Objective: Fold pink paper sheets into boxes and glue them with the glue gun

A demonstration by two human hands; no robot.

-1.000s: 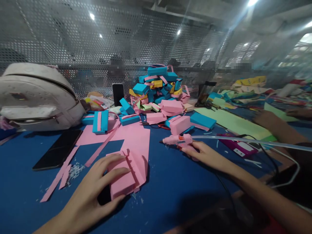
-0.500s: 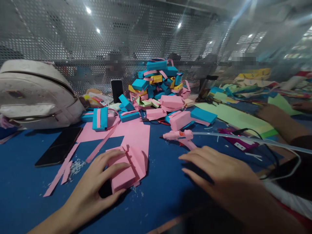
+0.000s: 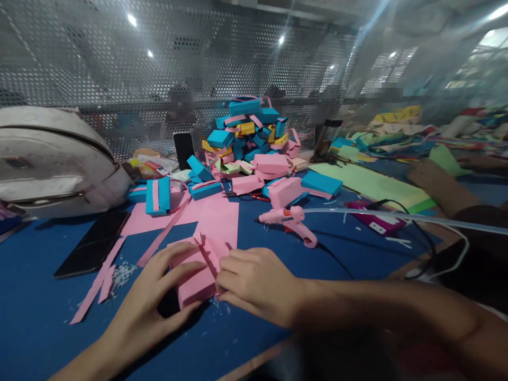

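Note:
A partly folded pink paper box [image 3: 196,283] lies on the blue table in front of me. My left hand [image 3: 159,288] grips it from the left, with fingers over its top and the thumb along its near side. On the box's right side, my right hand [image 3: 257,286] has its fingers curled onto the raised paper flap [image 3: 209,248]; the fingertips partly hide that flap. Beyond my right hand lies a pink glue gun [image 3: 288,217] on its side, a long clear glue stick [image 3: 377,212] running out of its back. Under and behind the box is a pink paper sheet [image 3: 222,217].
A heap of blue, pink and yellow paper boxes [image 3: 246,137] stands at the back. On the left are a white backpack [image 3: 59,164] and a black phone [image 3: 93,243]. A purple power strip [image 3: 375,218] with cables lies right, near another person's arm [image 3: 440,185].
My right hand has moved left from beside the glue gun onto the box's flap, and its fingers have closed. My left hand stays on the box. The view has shifted slightly.

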